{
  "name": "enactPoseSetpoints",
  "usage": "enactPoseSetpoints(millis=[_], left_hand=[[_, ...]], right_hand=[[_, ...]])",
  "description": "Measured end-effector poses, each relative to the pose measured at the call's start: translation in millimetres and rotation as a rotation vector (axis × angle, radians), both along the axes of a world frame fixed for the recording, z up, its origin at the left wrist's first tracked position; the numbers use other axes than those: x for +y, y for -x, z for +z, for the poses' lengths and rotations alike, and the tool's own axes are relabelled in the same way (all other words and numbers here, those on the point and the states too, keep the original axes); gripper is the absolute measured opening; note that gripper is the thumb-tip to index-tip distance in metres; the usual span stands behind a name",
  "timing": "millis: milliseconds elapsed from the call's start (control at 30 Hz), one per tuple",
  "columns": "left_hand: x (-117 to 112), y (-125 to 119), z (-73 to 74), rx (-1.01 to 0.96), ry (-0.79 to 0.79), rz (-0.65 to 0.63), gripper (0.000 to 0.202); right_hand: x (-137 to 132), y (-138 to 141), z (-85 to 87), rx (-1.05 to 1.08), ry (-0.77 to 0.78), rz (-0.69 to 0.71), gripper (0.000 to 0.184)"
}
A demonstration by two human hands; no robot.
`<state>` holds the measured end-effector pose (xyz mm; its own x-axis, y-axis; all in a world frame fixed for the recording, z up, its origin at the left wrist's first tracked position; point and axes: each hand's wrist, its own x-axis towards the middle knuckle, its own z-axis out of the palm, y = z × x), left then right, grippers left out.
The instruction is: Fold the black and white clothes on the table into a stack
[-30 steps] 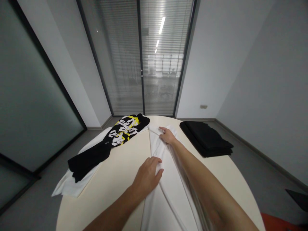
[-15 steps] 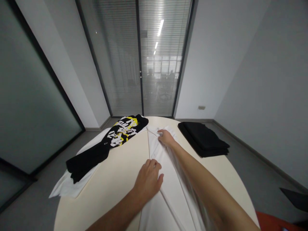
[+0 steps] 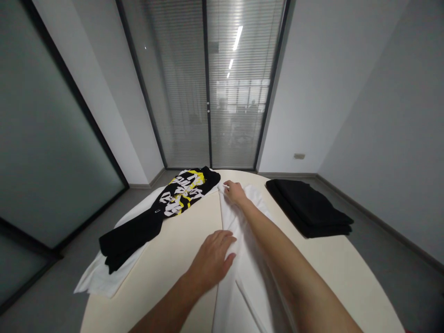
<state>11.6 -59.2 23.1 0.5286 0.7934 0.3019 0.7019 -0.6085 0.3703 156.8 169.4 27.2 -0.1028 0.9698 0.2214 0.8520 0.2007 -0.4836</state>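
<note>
- L hand [image 3: 213, 256], thumb & fingers apart, rests on long white cloth garment [image 3: 248, 263], prob. steadying it.
- R hand [image 3: 236, 192] at its far edge; can't tell if I'm pinching.

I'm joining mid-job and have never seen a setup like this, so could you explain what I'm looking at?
There is no machine here: these are a person's two bare hands, seen by one camera worn on the head, looking forward and down. All the pictures come from it.

On the round, pale table, a long white cloth runs away from the wearer. The left hand rests at its left edge, thumb apart from the fingers; the right hand is at its far end, and whether it pinches the fabric is unclear.

To the left, a black printed garment lies over other white fabric. To the right sits folded black fabric.
</note>
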Motion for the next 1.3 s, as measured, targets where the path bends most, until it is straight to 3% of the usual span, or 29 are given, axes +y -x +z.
enactPoseSetpoints(millis=[100,267,433,667,833,1000,1133,1300], left_hand=[[1.7,4.2,-5.3,0.025,0.020,0.004,0.040],[0.5,3.8,-2.8,0.067,0.032,0.008,0.036],[0.7,0.1,0.1,0.066,0.030,0.031,0.032],[0.3,-2.2,4.7,0.118,0.006,0.071,0.023],[-5.6,-2.9,0.6,0.048,-0.031,-0.002,0.029],[-16.3,-7.8,-10.7,0.060,-0.007,-0.012,0.057],[-22.4,-12.4,-13.0,0.126,-0.003,0.000,0.061],[-27.0,-16.1,-9.6,0.211,0.006,0.013,0.060]], right_hand=[[8.7,9.9,-1.7,0.001,-0.001,-0.014,0.033],[18.3,22.4,-2.4,0.013,-0.022,-0.031,0.025],[29.0,24.3,-4.2,0.056,-0.063,-0.074,0.032],[29.0,8.2,-6.2,0.072,-0.066,0.050,0.040],[19.0,-30.7,12.7,0.035,-0.066,-0.134,0.043],[-6.7,-64.9,21.3,-0.052,0.029,-0.203,0.033],[-30.6,-66.7,13.4,-0.118,0.108,-0.191,0.027],[-42.3,-57.0,3.1,-0.149,0.179,-0.214,0.041]])
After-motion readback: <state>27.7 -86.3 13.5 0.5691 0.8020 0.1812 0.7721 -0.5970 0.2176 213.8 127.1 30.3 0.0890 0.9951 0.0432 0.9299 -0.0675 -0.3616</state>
